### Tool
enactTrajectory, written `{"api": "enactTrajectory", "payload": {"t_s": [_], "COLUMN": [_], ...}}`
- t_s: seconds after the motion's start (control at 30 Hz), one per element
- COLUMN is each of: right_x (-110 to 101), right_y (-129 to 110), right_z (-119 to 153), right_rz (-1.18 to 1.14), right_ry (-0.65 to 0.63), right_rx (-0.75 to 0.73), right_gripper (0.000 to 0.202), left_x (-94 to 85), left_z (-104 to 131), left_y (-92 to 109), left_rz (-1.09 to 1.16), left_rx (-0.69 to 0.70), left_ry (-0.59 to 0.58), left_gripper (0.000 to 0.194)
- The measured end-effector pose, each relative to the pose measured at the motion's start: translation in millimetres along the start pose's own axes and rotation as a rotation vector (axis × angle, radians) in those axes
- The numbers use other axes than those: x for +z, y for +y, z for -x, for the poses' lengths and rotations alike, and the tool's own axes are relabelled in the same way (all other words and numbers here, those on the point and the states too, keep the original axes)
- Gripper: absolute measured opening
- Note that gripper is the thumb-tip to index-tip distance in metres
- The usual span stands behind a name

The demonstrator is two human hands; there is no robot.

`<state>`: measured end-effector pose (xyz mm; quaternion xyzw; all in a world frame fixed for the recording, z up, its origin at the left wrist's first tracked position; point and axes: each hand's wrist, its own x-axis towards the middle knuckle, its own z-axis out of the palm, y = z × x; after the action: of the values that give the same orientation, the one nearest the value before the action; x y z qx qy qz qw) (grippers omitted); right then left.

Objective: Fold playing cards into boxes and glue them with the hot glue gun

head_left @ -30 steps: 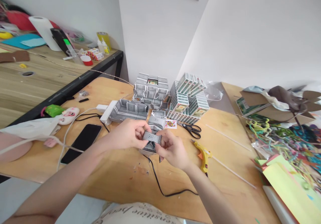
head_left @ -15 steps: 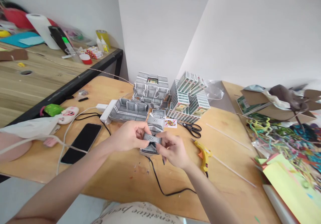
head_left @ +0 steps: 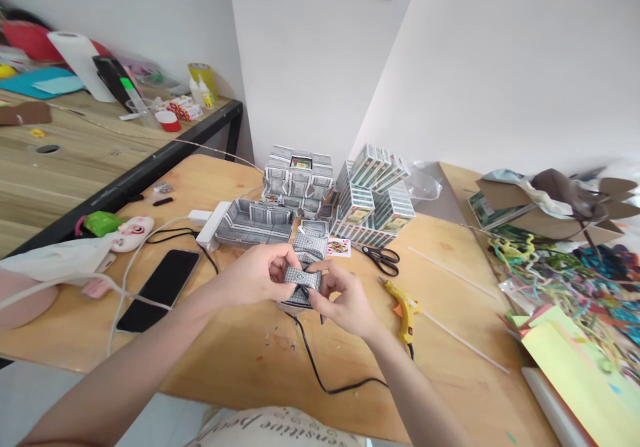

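Between both hands is a playing card [head_left: 302, 277] with a grey patterned back, its near edge bent. My left hand [head_left: 261, 272] pinches it from the left side, thumb toward the near edge. From the right, my right hand [head_left: 345, 300] pinches the same card with thumb and fingers. Under and just beyond it lie stacks of more patterned playing cards [head_left: 310, 241], partly covered by my hands. A face-up queen card [head_left: 339, 247] rests to their right. Behind stand a grey open tray made of cards [head_left: 255, 223] and a larger card-built block [head_left: 299, 175].
Stacked card boxes [head_left: 373, 197] stand at the back right. Black scissors [head_left: 383, 257] and a yellow glue gun [head_left: 407, 310] lie right of my hands. A phone [head_left: 160, 290], a white power strip [head_left: 215, 225] and cables are on the left. Pipe cleaners [head_left: 550, 260] heap at the right.
The view has shifted slightly. Both hands keep their pinch on the card, with small finger movements at its near edge.
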<state>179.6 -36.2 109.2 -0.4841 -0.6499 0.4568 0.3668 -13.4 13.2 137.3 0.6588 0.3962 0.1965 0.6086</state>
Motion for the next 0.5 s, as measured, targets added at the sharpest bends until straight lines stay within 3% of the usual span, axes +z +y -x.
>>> {"api": "enactTrajectory", "payload": {"t_s": [0.17, 0.33, 0.5], "right_x": [-2.3, 3.7, 17.3], "right_y": [8.2, 24.4, 39.6], "right_z": [10.2, 29.2, 44.7], "right_rz": [-0.112, -0.296, -0.290], "right_ry": [0.040, 0.223, 0.321], "right_rx": [-0.067, -0.066, -0.050], "right_gripper": [0.045, 0.047, 0.051], "left_x": [7.5, 11.5, 15.0], "left_z": [6.3, 7.6, 5.9], "left_y": [3.9, 4.5, 5.7], "left_rz": [-0.079, -0.139, -0.139], "left_rx": [0.011, 0.046, 0.041], "left_ry": [0.038, 0.089, 0.038], "left_gripper": [0.024, 0.030, 0.030]}}
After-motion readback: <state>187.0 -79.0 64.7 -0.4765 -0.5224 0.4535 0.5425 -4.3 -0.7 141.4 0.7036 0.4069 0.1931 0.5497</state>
